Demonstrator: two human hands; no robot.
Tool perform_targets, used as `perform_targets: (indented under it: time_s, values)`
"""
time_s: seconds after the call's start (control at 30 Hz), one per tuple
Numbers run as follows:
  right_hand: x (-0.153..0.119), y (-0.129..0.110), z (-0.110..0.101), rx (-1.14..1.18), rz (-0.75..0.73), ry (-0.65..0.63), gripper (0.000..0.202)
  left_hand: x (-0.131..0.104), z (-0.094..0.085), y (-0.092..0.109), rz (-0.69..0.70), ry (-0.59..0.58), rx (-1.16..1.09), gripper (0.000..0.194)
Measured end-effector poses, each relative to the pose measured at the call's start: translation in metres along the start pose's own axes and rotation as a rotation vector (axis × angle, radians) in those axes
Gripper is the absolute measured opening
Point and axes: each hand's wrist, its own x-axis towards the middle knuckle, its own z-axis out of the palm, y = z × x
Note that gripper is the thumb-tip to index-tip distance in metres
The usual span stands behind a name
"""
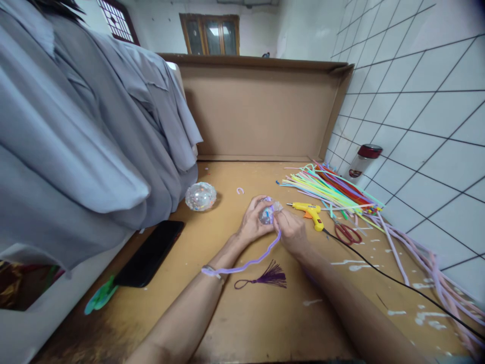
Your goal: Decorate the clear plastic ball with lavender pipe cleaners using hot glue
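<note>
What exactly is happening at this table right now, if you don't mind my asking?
A person sits at a wooden table, both hands together on a small clear ball. The left hand cups it while the right hand presses a lilac pipe cleaner against it; the loose end trails toward the left wrist. A purple tassel lies just below. A second clear ball, a yellow glue gun, red scissors and a heap of coloured pipe cleaners lie nearby.
</note>
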Motion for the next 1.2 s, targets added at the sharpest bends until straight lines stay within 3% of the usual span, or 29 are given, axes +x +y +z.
perform_targets:
  time_s: [0.9, 1.2]
  values:
    - [-0.0008, 0.0002, 0.0012, -0.029, 0.013, -0.006, 0.025, 0.0002, 0.0012, 0.0058, -0.01, 0.043, 0.072, 0.063]
    - [-0.0009, 0.0004, 0.0012, -0.019, 0.007, 0.003, 0.024, -0.0025, 0.0005, 0.0021, 0.01, 0.009, 0.037, 0.058]
